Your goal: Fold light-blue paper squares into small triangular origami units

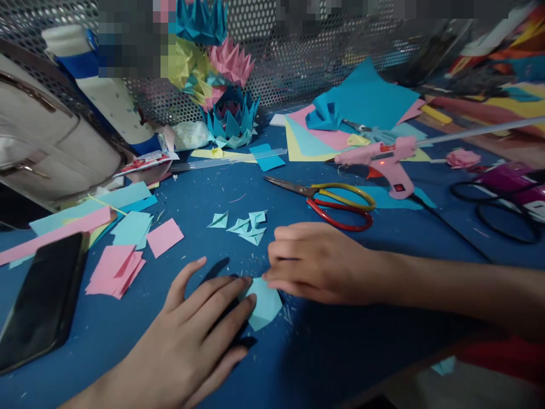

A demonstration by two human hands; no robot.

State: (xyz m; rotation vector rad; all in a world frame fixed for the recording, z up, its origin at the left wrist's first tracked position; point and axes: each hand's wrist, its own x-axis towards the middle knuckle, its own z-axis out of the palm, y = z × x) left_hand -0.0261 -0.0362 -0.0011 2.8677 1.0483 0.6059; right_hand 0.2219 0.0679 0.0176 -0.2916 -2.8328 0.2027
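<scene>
A light blue square of paper [267,307] lies flat on the blue table between my hands. My left hand [200,324] rests with its fingers stretched apart, two fingertips pressing on the paper's left side. At the paper's upper edge, my right hand [317,261] is closed, its fingers curled and the tips pinching there; the exact grip is partly hidden. Just beyond my hands sit several small folded light blue paper pieces [250,234]. To the left are a stack of pink paper squares [114,271] and a single pink square [165,237].
Scissors [306,192] with yellow and red handles lie beyond my right hand, near a pink glue gun [389,159] with a black cord. A phone [46,301] lies at left. Folded paper flowers [232,116] stand against the perforated metal back. Coloured sheets [366,96] lie behind.
</scene>
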